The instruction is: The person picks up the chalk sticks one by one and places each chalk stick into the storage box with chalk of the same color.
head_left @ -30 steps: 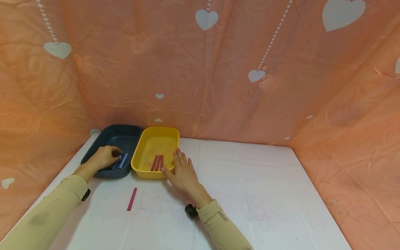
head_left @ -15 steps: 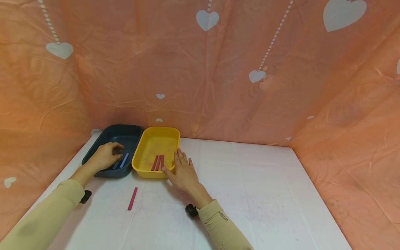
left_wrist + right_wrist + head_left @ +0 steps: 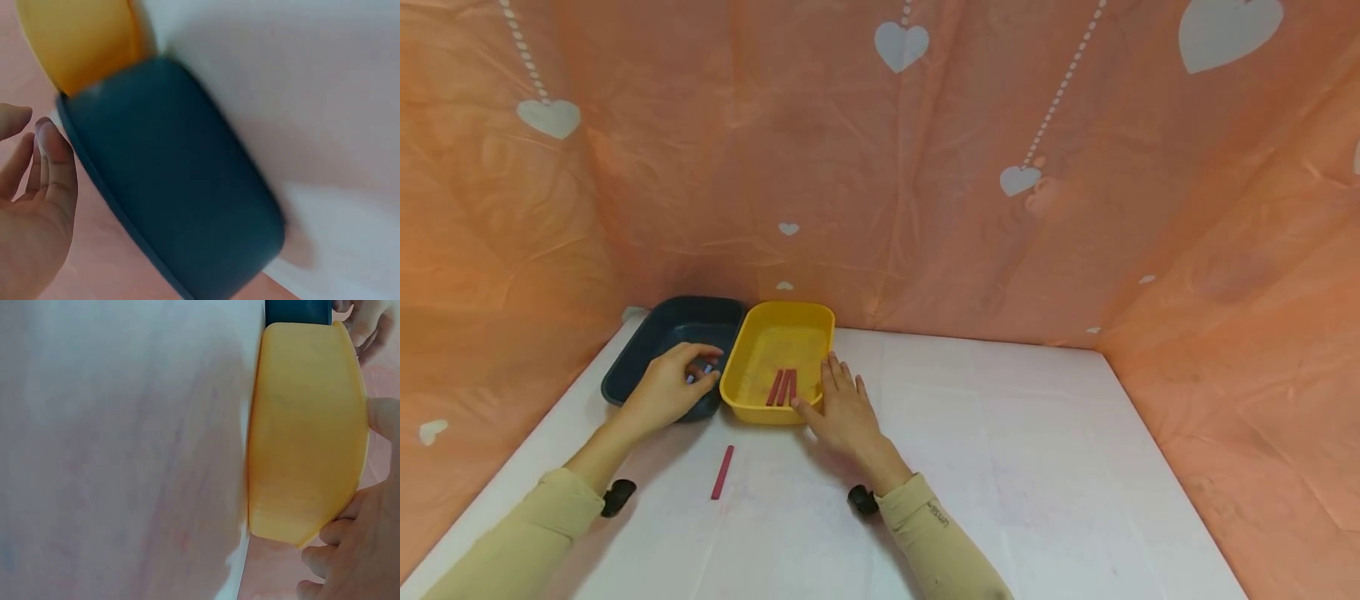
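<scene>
My left hand (image 3: 670,387) hovers over the near right part of the dark blue tray (image 3: 655,333), fingers loosely curved and thumb apart. Between them the left wrist view shows nothing held. Blue sticks (image 3: 707,368) inside that tray are mostly hidden behind this hand. My right hand (image 3: 847,417) rests against the near right corner of the yellow tray (image 3: 778,414), its fingers straight along the side and its thumb at the front rim. In the yellow tray lie three dark red sticks (image 3: 783,388). Another red stick (image 3: 722,472) lies on the white table in front of the trays.
Both trays stand side by side at the back left of the white table (image 3: 1000,450). An orange curtain (image 3: 955,225) with white hearts closes off the back and both sides. A black wrist camera (image 3: 619,497) sits under the left sleeve.
My left hand has drawn back from the blue sticks and shifted right and slightly toward the front. The right hand stays against the yellow tray.
</scene>
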A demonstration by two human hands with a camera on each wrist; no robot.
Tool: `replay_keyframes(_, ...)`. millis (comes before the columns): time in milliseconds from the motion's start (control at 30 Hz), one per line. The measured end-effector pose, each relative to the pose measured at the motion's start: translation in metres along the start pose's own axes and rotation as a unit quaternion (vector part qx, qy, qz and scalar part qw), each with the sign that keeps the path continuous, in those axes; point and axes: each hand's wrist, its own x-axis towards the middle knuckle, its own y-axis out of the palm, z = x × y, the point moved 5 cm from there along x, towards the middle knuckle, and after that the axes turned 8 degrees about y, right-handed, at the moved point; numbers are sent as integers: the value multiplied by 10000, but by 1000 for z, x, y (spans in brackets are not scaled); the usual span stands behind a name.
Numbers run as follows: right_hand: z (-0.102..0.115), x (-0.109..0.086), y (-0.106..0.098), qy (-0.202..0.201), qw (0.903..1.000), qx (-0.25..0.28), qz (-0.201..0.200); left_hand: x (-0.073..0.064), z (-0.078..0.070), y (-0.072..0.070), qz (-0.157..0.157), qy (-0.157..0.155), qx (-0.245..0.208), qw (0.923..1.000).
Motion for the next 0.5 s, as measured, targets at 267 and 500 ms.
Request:
replay_keyframes(267, 1, 2, -1, 131, 9997, -152, 163, -15, -20, 6, -307, 85, -107, 9994)
replay_keyframes(500, 3, 2, -2, 86, 9989, -437, 171, -37, -30, 16, -622, -25, -160, 9979)
